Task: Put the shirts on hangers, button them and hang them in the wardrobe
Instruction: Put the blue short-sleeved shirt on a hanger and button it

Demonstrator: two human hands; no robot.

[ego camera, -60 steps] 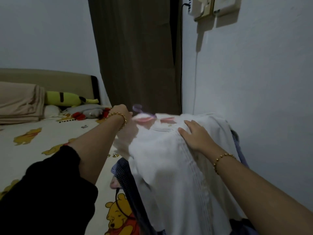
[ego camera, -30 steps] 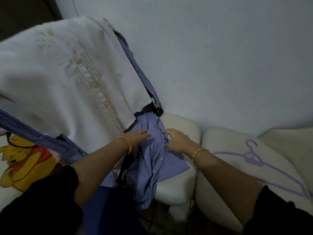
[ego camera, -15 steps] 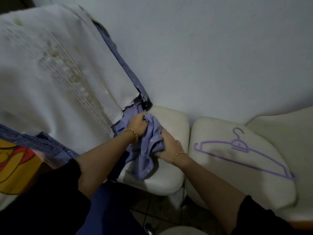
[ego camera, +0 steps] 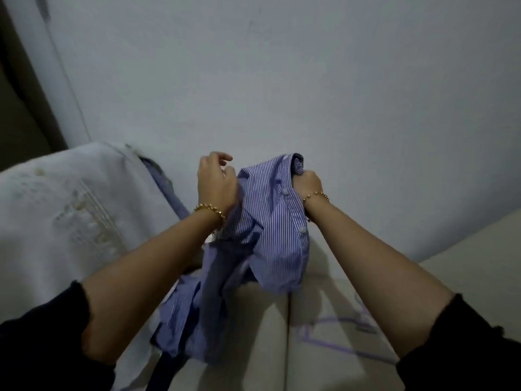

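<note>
Left hand (ego camera: 217, 184), right hand (ego camera: 308, 182) grip one striped shirt (ego camera: 270, 221); one hanger (ego camera: 342, 320) nearby

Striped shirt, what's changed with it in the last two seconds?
Both hands came off the white shirt, took hold of the striped shirt down on the cushion and lifted it up. Now the left hand grips one edge and the right hand grips its top. The white shirt and the hanger stayed put.

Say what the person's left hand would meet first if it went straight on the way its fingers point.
Probably the wall. The left hand, holding the striped shirt, points up and away; nothing shows between its fingers and the wall, though depth is unclear.
</note>
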